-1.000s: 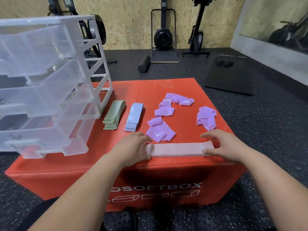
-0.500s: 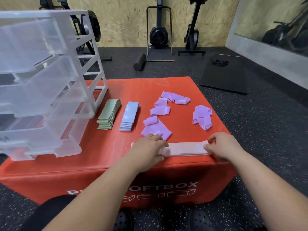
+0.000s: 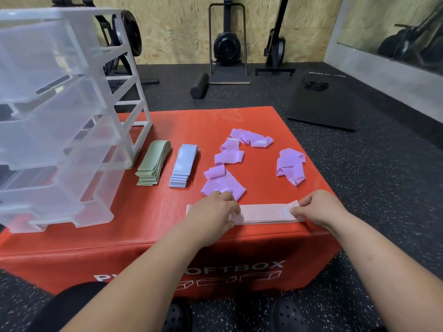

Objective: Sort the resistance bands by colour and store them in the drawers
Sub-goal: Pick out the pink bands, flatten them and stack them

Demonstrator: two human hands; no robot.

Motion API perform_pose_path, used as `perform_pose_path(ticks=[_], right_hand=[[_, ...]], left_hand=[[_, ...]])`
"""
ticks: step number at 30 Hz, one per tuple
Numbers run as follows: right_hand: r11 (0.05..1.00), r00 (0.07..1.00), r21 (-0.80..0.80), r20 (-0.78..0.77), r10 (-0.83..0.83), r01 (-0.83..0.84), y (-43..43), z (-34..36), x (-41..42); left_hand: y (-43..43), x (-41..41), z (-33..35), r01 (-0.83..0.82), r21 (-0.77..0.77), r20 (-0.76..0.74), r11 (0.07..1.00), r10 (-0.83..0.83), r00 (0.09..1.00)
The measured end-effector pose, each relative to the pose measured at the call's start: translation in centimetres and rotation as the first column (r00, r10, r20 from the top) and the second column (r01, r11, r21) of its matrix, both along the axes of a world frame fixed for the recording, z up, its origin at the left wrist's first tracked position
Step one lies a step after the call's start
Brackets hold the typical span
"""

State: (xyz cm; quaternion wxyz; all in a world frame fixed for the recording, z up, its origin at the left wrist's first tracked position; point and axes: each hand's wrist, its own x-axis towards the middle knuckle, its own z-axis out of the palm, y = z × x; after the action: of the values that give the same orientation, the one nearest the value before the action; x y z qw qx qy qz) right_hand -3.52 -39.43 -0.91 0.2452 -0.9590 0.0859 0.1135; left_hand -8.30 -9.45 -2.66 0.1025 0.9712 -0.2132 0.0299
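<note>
Pink bands, stacked flat at near edge of red box. Left hand slid inward along stack, palm down, pressing; right hand pinching far end (same as before). Squaring nearly done; purple bands unsorted, drawers unfilled.
</note>
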Motion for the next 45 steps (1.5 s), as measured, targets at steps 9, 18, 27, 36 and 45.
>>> perform_pose_path(ticks=[9,18,27,36,45], right_hand=[[0.963,0.985,0.237,0.082,-0.149,0.126,0.7,1.5,-0.2],[0.893,0.930,0.415,0.369,0.011,-0.175,5.7,3.4,-1.8],[0.822,0.864,0.368,0.427,0.267,-0.435,10.3,2.9,-4.2],[0.818,0.762,-0.041,0.341,0.551,-0.574,9.8,0.6,-2.6],[0.758,0.705,-0.080,0.314,0.635,-0.647,11.9,-0.4,-1.9]], left_hand=[[-0.1,-0.1,-0.4,0.007,-0.006,0.006,1.000,-0.006,1.000],[-3.8,-0.6,3.5,-0.323,-0.741,-0.373,0.589,0.038,0.927],[-2.6,-0.5,4.2,-0.620,-0.759,-0.630,0.201,0.017,0.776],[1.2,-0.8,5.1,-0.635,-0.728,-0.612,0.258,0.170,0.772],[7.0,-1.9,4.9,-0.691,-0.692,-0.610,0.210,0.340,0.715]])
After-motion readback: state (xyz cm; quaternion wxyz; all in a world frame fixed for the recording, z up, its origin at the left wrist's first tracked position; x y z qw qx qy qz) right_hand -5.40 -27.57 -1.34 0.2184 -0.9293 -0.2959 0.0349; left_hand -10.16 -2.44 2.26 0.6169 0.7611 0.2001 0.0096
